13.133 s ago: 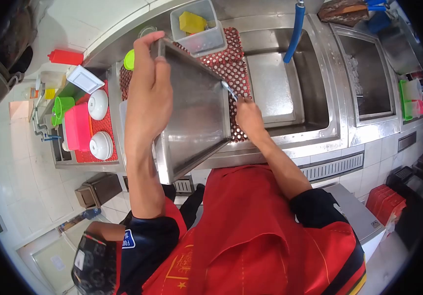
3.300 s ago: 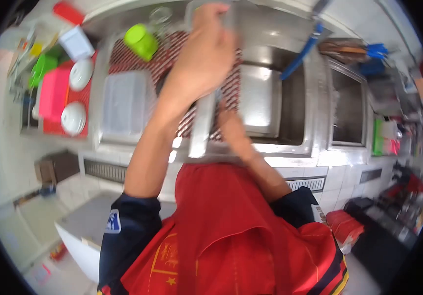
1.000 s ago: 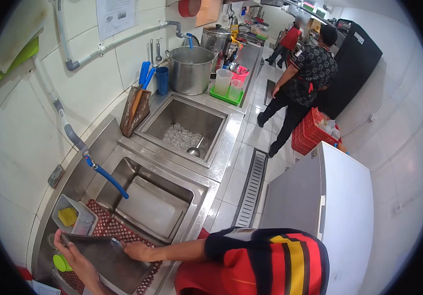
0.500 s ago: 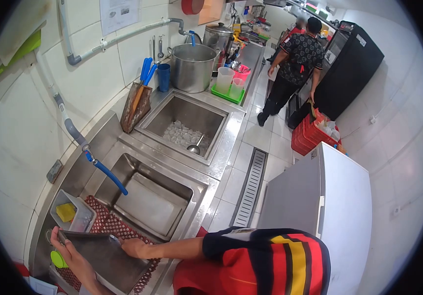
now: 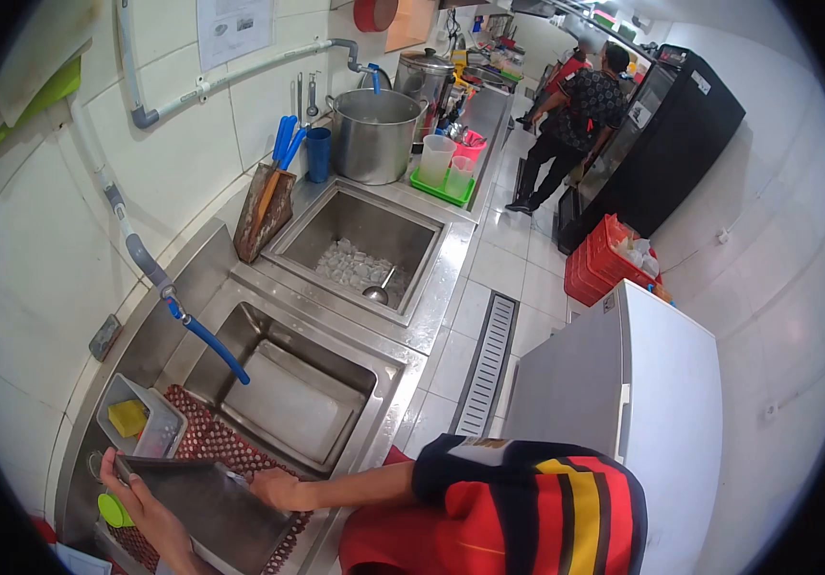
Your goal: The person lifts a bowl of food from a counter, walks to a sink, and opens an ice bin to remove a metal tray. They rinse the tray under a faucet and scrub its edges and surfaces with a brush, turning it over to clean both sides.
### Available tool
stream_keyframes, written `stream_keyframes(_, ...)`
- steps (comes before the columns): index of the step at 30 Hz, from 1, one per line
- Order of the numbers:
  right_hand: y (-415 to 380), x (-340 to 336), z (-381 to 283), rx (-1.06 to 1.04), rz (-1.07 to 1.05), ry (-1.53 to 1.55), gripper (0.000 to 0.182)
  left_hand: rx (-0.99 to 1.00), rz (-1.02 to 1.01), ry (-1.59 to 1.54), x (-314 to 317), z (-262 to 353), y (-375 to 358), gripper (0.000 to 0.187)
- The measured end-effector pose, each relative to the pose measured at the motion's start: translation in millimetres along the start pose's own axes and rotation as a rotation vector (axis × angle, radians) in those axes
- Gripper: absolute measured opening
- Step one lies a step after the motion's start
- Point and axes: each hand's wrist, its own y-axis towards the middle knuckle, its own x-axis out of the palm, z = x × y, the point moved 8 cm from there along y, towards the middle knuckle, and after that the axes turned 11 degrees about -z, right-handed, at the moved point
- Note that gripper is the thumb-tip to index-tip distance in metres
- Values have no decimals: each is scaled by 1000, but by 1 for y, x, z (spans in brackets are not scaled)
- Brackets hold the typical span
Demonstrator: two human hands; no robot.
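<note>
A dark metal tray (image 5: 216,508) is tilted over the red perforated mat (image 5: 203,422) beside the sink. My left hand (image 5: 144,508) supports its left edge, with the thumb and fingers round the rim. My right hand (image 5: 276,487) is closed at the tray's upper right side on a small pale object that is mostly hidden. Left of the tray, a grey plastic container (image 5: 158,426) holds a yellow sponge (image 5: 127,418). A bright green round item (image 5: 115,510) lies near my left wrist.
The sink (image 5: 288,383) has a blue hose (image 5: 216,350) hanging over it. Beyond are an ice bin (image 5: 360,264), a knife holder (image 5: 264,211) and a large pot (image 5: 377,134). A co-worker (image 5: 585,110) stands by a black fridge (image 5: 666,144); another person is behind.
The co-worker in the dark patterned shirt has moved farther off, toward the black fridge. My right hand has shifted slightly right along the tray.
</note>
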Motion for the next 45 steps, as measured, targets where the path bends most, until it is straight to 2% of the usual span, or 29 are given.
stream_keyframes(1,0,1,-4,-21,-86,-6,22,-6,-1,-10,0,-2,0,42)
stream_keyframes(4,6,-32,-8,29,89,-21,20,-2,-15,30,-1,-4,1,42)
stream_keyframes(7,7,-26,-12,-34,-142,-19,19,10,-7,-16,0,-4,2,42)
stream_keyframes(10,10,-31,-4,-29,77,78,16,-12,16,50,-3,-6,1,41)
stream_keyframes(12,9,-22,5,-34,104,35,17,55,-4,38,1,-2,5,40)
stream_keyframes(16,-3,-15,-1,-134,-40,-61,19,87,17,62,6,31,-4,39)
stream_keyframes(17,-28,-39,4,-371,384,54,20,84,4,119,6,32,-3,39)
stream_keyframes(18,-6,-28,2,-189,-179,-194,22,46,26,127,7,34,-4,37)
stream_keyframes(19,-1,-29,8,-18,-296,-93,22,41,43,131,6,31,-6,36)
stream_keyframes(20,-6,-35,11,-48,-210,71,21,60,81,105,4,31,-6,35)
stream_keyframes(22,-18,-53,12,-98,-229,-15,20,102,104,60,5,31,-5,35)
stream_keyframes(23,-15,-54,12,-114,-258,-66,21,30,88,24,5,28,-8,35)
stream_keyframes(25,2,-53,7,-16,-187,-58,21,-75,26,-67,3,28,-3,35)
stream_keyframes(26,1,-51,8,-1,-182,-58,22,-16,43,-26,3,27,-2,35)
stream_keyframes(29,-18,-65,-3,-38,-236,-70,24,-41,34,-27,2,28,-4,35)
stream_keyframes(33,11,-24,13,21,-107,-246,25,-83,18,-85,4,30,-4,35)
stream_keyframes(36,-41,-40,-3,65,-423,-65,26,-65,37,-46,3,32,-4,35)
stream_keyframes(39,-90,-22,11,-182,-702,-93,36,0,68,-12,1,32,-3,34)
stream_keyframes(41,-93,-25,22,-176,-687,-66,35,55,82,25,-1,26,-3,33)
stream_keyframes(42,-90,-29,27,-201,-608,-29,35,-3,63,1,-2,28,-4,35)
stream_keyframes(43,-83,-39,26,-169,-616,-5,35,-50,25,-24,-2,39,-7,34)
stream_keyframes(45,-65,-57,22,-41,-605,-87,34,-93,-13,-53,-4,57,-11,34)
